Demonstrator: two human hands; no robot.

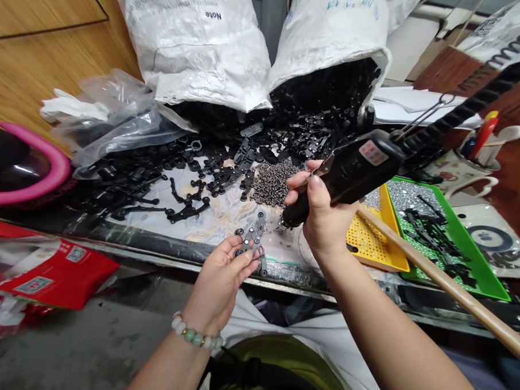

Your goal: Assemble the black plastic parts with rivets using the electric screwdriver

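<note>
My left hand [223, 277] pinches a small black plastic bracket [252, 237] with round holes, held just over the table's near edge. My right hand [323, 215] is wrapped round a black electric screwdriver [349, 171], whose tip points down and left at the bracket. A coiled black cord [467, 108] runs from the tool up to the right. A pile of small grey screws [271, 183] lies on the table just behind the bracket. Loose black plastic parts [190, 181] are spread over the table.
Two white sacks [202, 48] spill black parts at the back. A yellow tray [374, 242] and a green tray [469, 249] with screws and parts sit right, a wooden stick [440, 279] across them. Clear plastic bags [114, 118] and a pink-rimmed black object [21, 165] lie left; a red packet [52, 273] sits below.
</note>
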